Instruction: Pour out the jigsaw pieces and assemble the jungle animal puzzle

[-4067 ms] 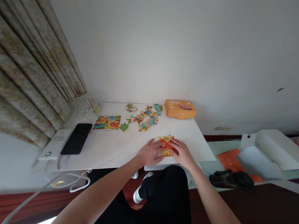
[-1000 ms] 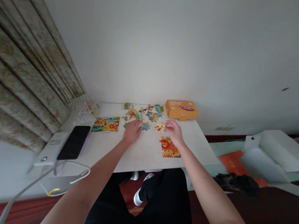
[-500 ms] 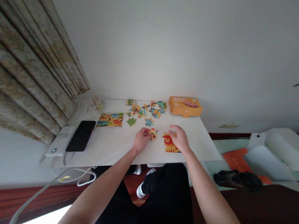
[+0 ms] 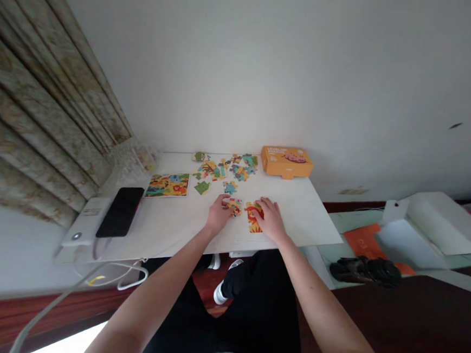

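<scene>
My left hand [image 4: 218,212] rests on the white table [image 4: 174,226], its fingertips pinched on a small puzzle piece [image 4: 234,205]. My right hand [image 4: 269,218] lies flat, fingers stretched, over the right part of a joined block of orange-and-red lion puzzle pieces [image 4: 252,217]. The small piece sits just left of that block, nearly touching it. Several loose puzzle pieces [image 4: 225,170] are scattered farther back on the table.
An orange box [image 4: 286,161] stands at the table's back right. A finished colourful puzzle picture [image 4: 168,185] lies at the left, beside a black phone [image 4: 119,218] on a white device with cables. A curtain hangs at the left; my black-trousered legs are below the table edge.
My left hand drew a small piece from the loose pile toward me and beside the lion block. My right hand came back from the pile and settled on the lion block.
</scene>
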`<state>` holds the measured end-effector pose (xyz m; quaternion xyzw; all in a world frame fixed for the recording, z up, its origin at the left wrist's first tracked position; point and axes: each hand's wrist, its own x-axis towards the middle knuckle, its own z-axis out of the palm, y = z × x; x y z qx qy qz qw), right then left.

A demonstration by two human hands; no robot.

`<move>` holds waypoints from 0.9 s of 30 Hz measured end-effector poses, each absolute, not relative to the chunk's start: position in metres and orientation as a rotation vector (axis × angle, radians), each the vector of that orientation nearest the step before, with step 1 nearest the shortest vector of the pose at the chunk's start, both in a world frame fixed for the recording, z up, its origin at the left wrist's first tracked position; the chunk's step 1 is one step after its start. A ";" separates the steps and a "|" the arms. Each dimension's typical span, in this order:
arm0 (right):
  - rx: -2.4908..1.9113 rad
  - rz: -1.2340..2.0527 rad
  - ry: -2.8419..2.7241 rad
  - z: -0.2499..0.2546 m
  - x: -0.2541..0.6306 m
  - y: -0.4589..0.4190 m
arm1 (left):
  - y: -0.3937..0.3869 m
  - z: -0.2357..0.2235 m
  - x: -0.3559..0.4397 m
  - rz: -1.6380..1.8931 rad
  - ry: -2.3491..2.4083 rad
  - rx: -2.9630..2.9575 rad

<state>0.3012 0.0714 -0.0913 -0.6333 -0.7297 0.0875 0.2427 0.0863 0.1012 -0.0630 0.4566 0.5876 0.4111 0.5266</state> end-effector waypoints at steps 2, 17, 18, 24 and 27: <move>-1.736 0.246 -1.992 -0.090 0.296 0.073 | 0.101 -0.064 0.085 0.947 1.447 1.201; -1.719 0.251 -1.981 -0.086 0.282 0.073 | 0.092 -0.049 0.083 0.521 1.730 2.067; -1.721 0.255 -1.983 -0.085 0.282 0.073 | 0.091 -0.047 0.083 0.495 1.741 2.094; -1.728 0.248 -1.991 -0.084 0.281 0.072 | 0.087 -0.045 0.078 0.490 1.703 2.202; -1.720 0.236 -1.984 -0.084 0.281 0.072 | 0.085 -0.051 0.072 0.575 1.503 2.301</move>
